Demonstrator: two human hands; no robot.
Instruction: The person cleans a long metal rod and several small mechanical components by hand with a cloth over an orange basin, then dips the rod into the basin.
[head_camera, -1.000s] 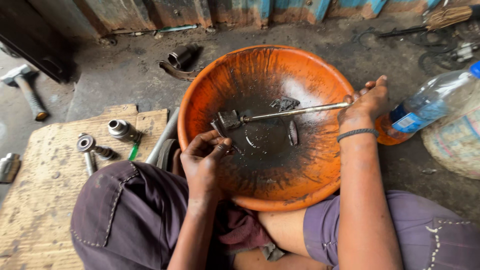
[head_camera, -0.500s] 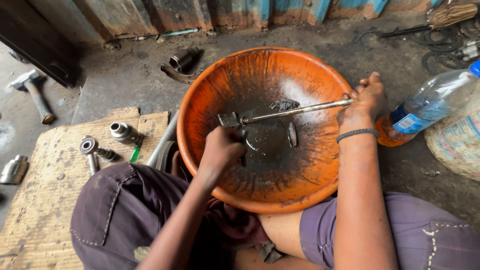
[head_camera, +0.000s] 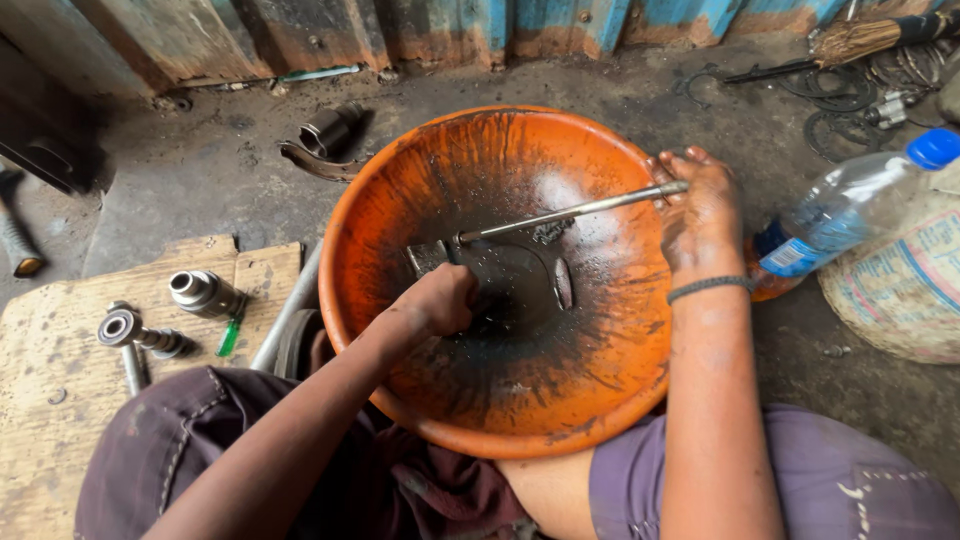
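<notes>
A big orange basin (head_camera: 590, 400), streaked with black oil, rests between my knees. In it lies a long metal rod (head_camera: 570, 212) with a square block head (head_camera: 428, 257) sitting in the dark liquid. My right hand (head_camera: 700, 215) grips the rod's far end at the basin's right rim. My left hand (head_camera: 440, 300) is a closed fist down in the basin just below the block head, wrapped on a small dark piece that is mostly hidden. A small oval metal part (head_camera: 563, 283) lies in the oil to the right of my fist.
A plastic bottle with a blue cap (head_camera: 850, 205) leans on a sack (head_camera: 900, 290) at the right. A worn board (head_camera: 50, 420) at the left carries metal sockets (head_camera: 205, 292) and a jointed part (head_camera: 130, 330). A metal sleeve (head_camera: 330, 128) lies on the floor behind.
My left hand went from open fingers pinching a dark piece beside the block head to a closed fist lower in the oil. The view shifted right; my right hand kept its hold on the rod.
</notes>
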